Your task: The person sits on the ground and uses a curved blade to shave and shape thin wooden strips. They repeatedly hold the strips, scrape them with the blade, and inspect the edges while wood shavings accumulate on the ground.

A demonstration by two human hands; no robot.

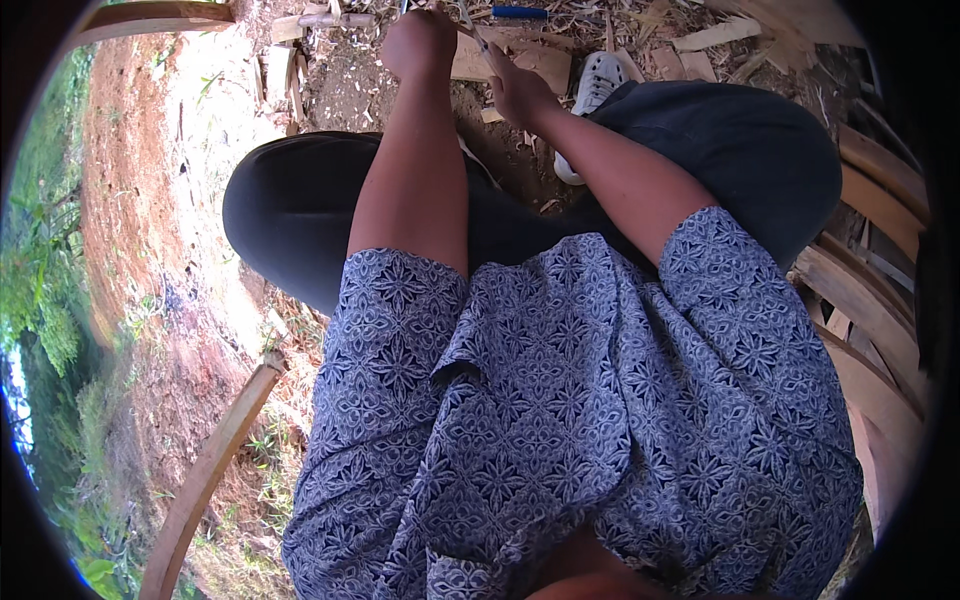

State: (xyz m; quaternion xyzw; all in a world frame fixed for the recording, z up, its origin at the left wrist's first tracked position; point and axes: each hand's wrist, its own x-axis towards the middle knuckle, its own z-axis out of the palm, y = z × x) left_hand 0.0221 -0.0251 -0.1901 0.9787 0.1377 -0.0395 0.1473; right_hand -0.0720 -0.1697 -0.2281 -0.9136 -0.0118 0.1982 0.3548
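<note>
Near the top edge, my left hand (418, 45) is closed in a fist. A bit of something thin shows above it at the picture's edge, but what it grips is hidden. Just to its right, my right hand (522, 95) is closed round the lower end of a thin, narrow pale strip (484, 45), which slants up towards the left hand; its kind is unclear. Beneath both hands, a flat piece of wood (540, 68) lies on the ground among shavings. A blue rod-shaped thing (520, 12) rests just beyond, touched by neither hand.
Wood offcuts (717, 35) and shavings litter the dirt. My bent knees flank the hands, and a white shoe (600, 80) stands at the right. Curved timbers (865, 280) are stacked along the right side. Another curved timber (205, 480) stands at the lower left.
</note>
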